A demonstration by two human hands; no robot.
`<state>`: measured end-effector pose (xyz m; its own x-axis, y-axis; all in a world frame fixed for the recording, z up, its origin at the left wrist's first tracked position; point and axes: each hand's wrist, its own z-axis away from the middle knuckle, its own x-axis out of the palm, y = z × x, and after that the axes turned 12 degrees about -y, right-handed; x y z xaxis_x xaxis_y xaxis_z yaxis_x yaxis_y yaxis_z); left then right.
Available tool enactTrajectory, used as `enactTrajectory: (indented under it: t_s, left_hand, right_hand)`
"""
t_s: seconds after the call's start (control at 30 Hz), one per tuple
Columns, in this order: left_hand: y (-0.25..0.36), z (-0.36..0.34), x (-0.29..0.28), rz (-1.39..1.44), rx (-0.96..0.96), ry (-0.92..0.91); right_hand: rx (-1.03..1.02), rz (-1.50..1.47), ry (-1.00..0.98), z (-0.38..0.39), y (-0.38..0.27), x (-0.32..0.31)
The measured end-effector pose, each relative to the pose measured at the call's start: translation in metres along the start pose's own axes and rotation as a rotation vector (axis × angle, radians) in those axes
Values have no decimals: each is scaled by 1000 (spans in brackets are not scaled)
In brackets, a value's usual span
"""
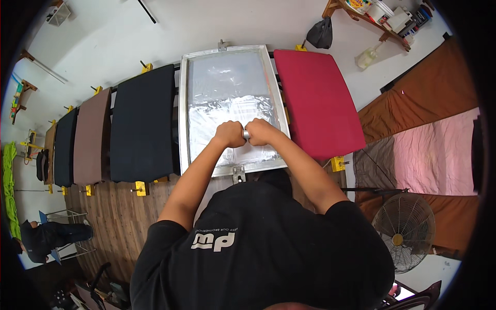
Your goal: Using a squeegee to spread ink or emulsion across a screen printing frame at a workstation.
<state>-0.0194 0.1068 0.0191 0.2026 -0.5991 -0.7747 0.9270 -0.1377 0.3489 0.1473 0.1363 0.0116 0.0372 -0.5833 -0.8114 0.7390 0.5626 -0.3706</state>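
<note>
The smooth silver metal bar (pixel 246 134) lies over the near half of a pale translucent sheet (pixel 227 77) set in a rectangular silver metal frame (pixel 184 119). The left hand (pixel 230 134) and the right hand (pixel 261 133) are curled into fists around it, side by side with a short piece showing between them. It looks stiff and fairly light, perhaps slippery if wet; a hold at both ends, as here, should keep it level (its lower edge is hidden, so I cannot tell what meets the sheet). The sheet seems thin and the part easiest to damage; the frame looks rigid, best gripped by its left and right rails.

Bold pale lettering marks the back of the black short-sleeved shirt (pixel 268 253). On the brown wooden shelf (pixel 369 23) at far right, containers carry coloured labels too small to read. The flat red fabric-covered panel (pixel 318 103), right of the frame, shows no writing.
</note>
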Motion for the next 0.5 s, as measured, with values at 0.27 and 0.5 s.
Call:
enactTrajectory:
  t_s: [0.27, 0.5]
  left_hand:
    - [17, 46, 40, -44, 88, 59]
    - [21, 90, 90, -58, 279, 251]
  right_hand:
    - [0, 22, -13, 49, -30, 31]
    - [-79, -7, 201, 98, -52, 91]
